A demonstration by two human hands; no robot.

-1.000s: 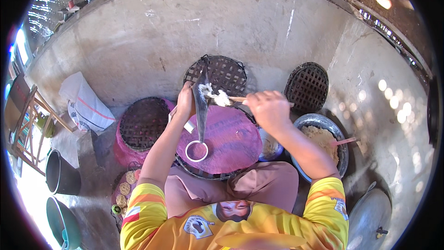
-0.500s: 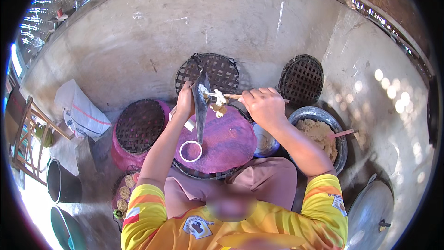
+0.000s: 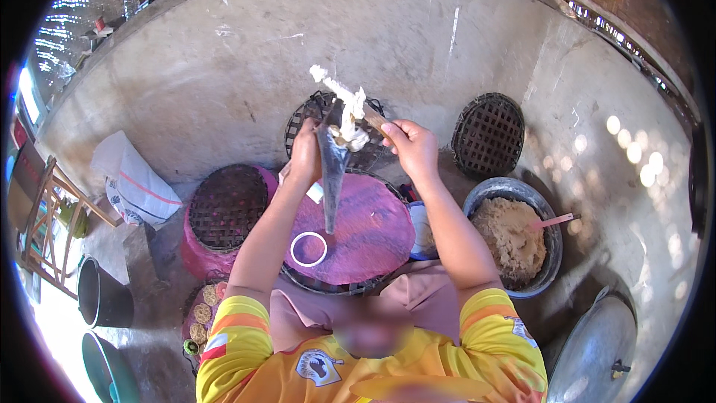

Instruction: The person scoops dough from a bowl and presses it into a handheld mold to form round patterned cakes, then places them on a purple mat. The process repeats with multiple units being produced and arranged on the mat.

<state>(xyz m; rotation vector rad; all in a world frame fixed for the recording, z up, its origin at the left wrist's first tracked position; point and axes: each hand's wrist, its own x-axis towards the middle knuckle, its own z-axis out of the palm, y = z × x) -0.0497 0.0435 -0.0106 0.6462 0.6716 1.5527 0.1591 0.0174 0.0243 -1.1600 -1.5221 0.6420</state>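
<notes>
- Cone-shaped dark bag (image 3: 332, 172) hangs upright, long axis vertical, its narrow tip pointing straight down at the purple cloth-covered round tray (image 3: 373, 231) and its open mouth turned up.
- Left hand (image 3: 306, 155) is closed around the bag's upper edge, holding it raised above the tray.
- Right hand (image 3: 412, 145) is closed on a wooden stick (image 3: 371, 116) that slants up and to the left; its far end, coated in pale sticky dough (image 3: 347, 113), sits at the bag's mouth.
- Purple tray rests in front of the person's knees, with a white ring (image 3: 308, 248) lying on its near left part, just below the bag's tip.
- Ground is bare grey concrete (image 3: 224, 67), curved by the lens, with sun spots at the right.
- Woven basket trays (image 3: 488, 134) lie on the concrete; another tops a pink tub (image 3: 195, 254) to the left.
- Metal bowl (image 3: 548, 269) of tan crumbly mix stands to the right, a pink handle sticking out of it.
- White sack (image 3: 130, 183) lies at the left, near a wooden chair frame (image 3: 45, 216).
- Bag looks dark grey, smooth and slightly glossy, tapering evenly to a sharp point.
</notes>
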